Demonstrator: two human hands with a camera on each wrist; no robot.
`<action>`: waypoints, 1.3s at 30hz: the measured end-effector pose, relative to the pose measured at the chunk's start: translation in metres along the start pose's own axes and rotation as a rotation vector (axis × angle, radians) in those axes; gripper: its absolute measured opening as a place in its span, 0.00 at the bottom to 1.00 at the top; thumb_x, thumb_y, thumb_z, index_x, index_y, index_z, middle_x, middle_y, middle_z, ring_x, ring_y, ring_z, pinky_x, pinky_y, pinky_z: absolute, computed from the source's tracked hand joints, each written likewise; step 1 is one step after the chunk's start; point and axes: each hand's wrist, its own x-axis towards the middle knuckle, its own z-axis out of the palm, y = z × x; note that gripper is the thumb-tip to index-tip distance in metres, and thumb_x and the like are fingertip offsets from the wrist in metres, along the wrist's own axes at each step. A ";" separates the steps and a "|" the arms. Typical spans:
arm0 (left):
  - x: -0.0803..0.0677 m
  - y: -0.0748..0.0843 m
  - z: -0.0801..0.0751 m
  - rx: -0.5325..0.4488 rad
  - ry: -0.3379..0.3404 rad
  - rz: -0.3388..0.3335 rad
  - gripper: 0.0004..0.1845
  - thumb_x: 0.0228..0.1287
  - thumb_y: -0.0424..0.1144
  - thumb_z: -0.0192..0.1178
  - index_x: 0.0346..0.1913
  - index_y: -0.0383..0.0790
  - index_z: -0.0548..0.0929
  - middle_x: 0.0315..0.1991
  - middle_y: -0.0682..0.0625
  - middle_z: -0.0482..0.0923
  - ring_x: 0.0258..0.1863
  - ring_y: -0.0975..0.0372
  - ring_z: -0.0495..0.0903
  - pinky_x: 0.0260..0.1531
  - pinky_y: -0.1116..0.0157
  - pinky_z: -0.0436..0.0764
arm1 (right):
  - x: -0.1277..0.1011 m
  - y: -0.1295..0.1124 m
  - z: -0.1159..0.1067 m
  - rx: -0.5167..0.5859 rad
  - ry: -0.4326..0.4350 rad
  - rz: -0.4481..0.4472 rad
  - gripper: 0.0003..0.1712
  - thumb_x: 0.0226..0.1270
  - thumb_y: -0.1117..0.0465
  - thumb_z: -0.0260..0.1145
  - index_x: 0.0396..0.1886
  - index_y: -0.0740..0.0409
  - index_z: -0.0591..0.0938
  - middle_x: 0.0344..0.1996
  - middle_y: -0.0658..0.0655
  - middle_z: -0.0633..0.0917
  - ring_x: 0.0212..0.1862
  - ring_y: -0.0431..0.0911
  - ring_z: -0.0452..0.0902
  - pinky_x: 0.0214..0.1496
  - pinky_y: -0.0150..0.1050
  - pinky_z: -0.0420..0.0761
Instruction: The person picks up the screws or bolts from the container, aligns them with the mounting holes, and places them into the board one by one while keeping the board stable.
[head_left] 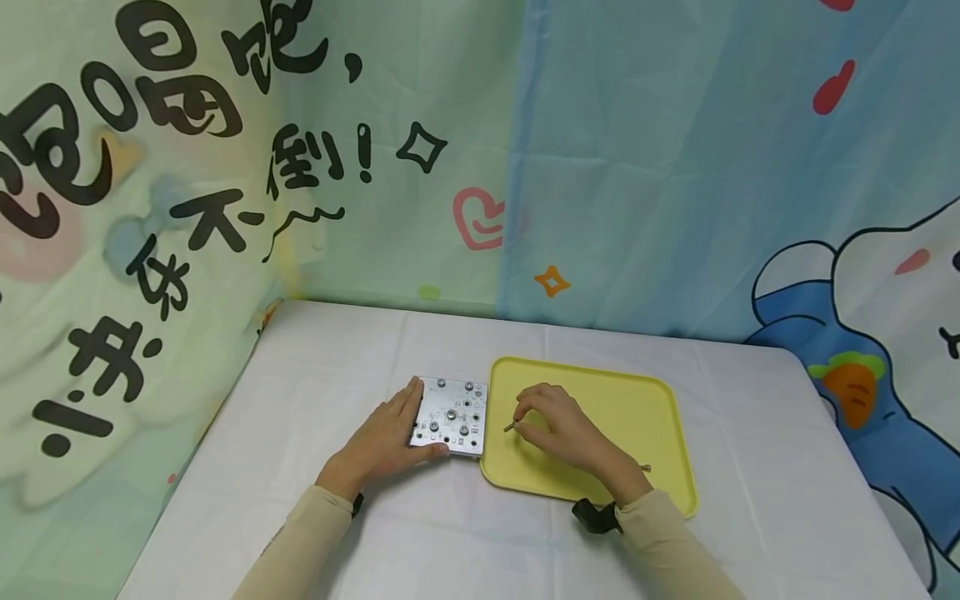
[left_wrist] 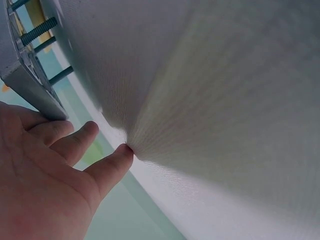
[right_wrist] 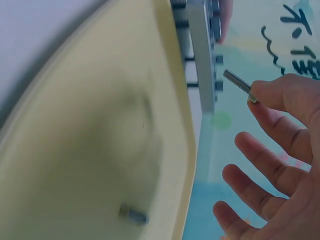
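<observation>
A silver metal plate with holes and several bolts lies left of the yellow tray. My left hand rests along its left side, the thumb at its near edge. In the left wrist view, bolt shanks stick out beneath the plate, and a fingertip presses the white cloth. My right hand is above the tray, thumb and index finger pinching a bolt by its head; the threaded shank points toward the plate. The other fingers of that hand are spread and hold nothing.
The yellow tray sits on the white-covered table, against the plate's right side. Another bolt lies in the tray, partly behind the right wrist in the head view. Printed curtains stand behind and left of the table.
</observation>
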 end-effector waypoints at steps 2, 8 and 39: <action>0.000 0.000 0.000 0.001 -0.003 -0.001 0.60 0.61 0.70 0.60 0.79 0.30 0.46 0.79 0.40 0.45 0.76 0.49 0.52 0.71 0.49 0.59 | 0.004 -0.004 0.004 0.000 -0.013 -0.020 0.03 0.68 0.64 0.69 0.36 0.52 0.82 0.53 0.64 0.80 0.58 0.60 0.71 0.59 0.63 0.68; 0.002 -0.001 0.002 0.010 0.003 0.005 0.61 0.61 0.71 0.59 0.79 0.29 0.46 0.79 0.39 0.46 0.76 0.49 0.53 0.70 0.48 0.60 | 0.015 -0.016 0.015 -0.015 -0.040 -0.072 0.03 0.67 0.63 0.69 0.35 0.50 0.82 0.52 0.59 0.80 0.56 0.56 0.72 0.57 0.60 0.70; 0.001 -0.003 0.002 0.004 0.000 -0.010 0.61 0.60 0.71 0.60 0.79 0.30 0.46 0.79 0.40 0.46 0.76 0.49 0.53 0.70 0.47 0.60 | 0.018 -0.024 0.024 -0.067 -0.050 -0.105 0.04 0.67 0.62 0.69 0.34 0.49 0.82 0.50 0.55 0.81 0.55 0.53 0.73 0.55 0.57 0.72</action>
